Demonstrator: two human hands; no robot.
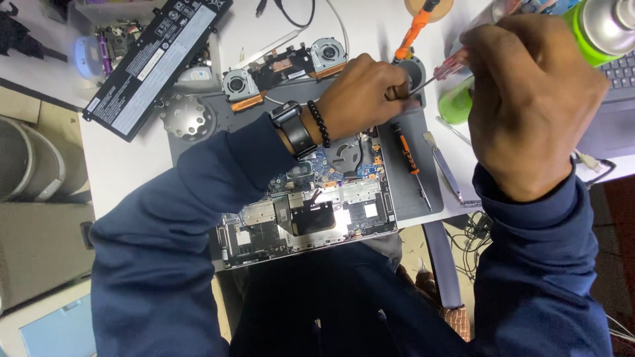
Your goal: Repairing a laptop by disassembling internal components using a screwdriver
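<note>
My right hand grips a screwdriver with a clear red handle. Its thin shaft slants down and left to my left hand. The left hand's fingertips pinch together at the shaft's tip, and whatever small thing lies between them is hidden. That hand wears a dark watch and a bead bracelet and hovers beside a small grey round cup. Below my left forearm lies an opened laptop base with its circuit board bare, resting on a grey mat.
On the white table are a black flat battery at the back left and a copper heat pipe with two fans. An orange screwdriver and a metal pry tool lie on the mat. A green spray can, a green cap and a keyboard are at right.
</note>
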